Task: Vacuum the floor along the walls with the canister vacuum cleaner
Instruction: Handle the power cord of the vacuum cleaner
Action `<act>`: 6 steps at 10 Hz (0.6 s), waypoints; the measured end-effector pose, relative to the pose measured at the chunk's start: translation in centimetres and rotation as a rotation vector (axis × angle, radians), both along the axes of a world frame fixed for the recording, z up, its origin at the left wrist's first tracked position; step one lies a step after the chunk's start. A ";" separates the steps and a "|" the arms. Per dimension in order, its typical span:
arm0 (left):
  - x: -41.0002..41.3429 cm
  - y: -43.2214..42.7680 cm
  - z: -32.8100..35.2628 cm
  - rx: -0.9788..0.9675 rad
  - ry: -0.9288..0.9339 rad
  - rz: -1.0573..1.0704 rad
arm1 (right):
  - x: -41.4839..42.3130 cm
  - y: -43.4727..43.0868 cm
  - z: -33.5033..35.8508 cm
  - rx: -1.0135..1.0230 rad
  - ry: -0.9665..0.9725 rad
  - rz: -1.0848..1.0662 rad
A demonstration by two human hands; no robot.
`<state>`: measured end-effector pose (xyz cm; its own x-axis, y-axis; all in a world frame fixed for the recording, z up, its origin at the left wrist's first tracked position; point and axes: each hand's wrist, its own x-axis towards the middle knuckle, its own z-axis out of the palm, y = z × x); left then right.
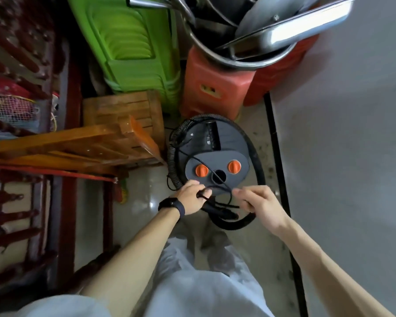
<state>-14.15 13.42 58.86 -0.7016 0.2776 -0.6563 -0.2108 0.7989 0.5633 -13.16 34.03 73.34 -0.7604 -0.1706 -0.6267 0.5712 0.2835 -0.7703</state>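
A grey round canister vacuum cleaner (217,154) with two orange knobs stands on the tiled floor right in front of me. Its black hose (254,154) loops around the body and curls back under my hands. A thin black power cord (224,191) runs across the lid. My left hand (192,197), with a dark watch on the wrist, grips the cord and the hose's black end piece at the vacuum's near edge. My right hand (260,202) pinches the cord a little to the right.
A wooden stool (124,126) lies tilted left of the vacuum. Behind it stand stacked green stools (133,53) and red stools (215,88) carrying a metal basin of pans. A grey wall (343,133) with a black skirting line runs along the right. Dark wooden furniture fills the left.
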 end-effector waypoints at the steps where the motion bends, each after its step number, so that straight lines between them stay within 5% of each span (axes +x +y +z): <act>1: 0.7 -1.6 3.6 -0.066 0.102 0.117 | -1.4 2.1 -1.7 0.050 -0.023 -0.345; 2: 1.3 -4.3 7.2 -0.139 0.052 0.166 | -1.9 1.6 -4.5 0.087 -0.132 -0.342; 4: 3.0 -8.1 15.6 0.359 -0.195 1.032 | 0.6 -6.4 -8.0 0.110 -0.441 0.526; 5: 4.2 -9.2 19.2 0.462 -0.219 1.128 | 3.9 -10.7 -10.2 0.278 -0.189 0.924; 6: 6.2 -10.1 22.5 0.541 -0.223 1.106 | 4.1 -15.3 -10.5 -0.063 -0.494 0.076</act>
<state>-7.91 3.34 81.40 -0.6189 -0.1179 -0.7766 -0.7538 -0.1890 0.6294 -9.02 18.77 62.83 -0.3592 -0.2631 -0.8954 0.8517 0.2998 -0.4298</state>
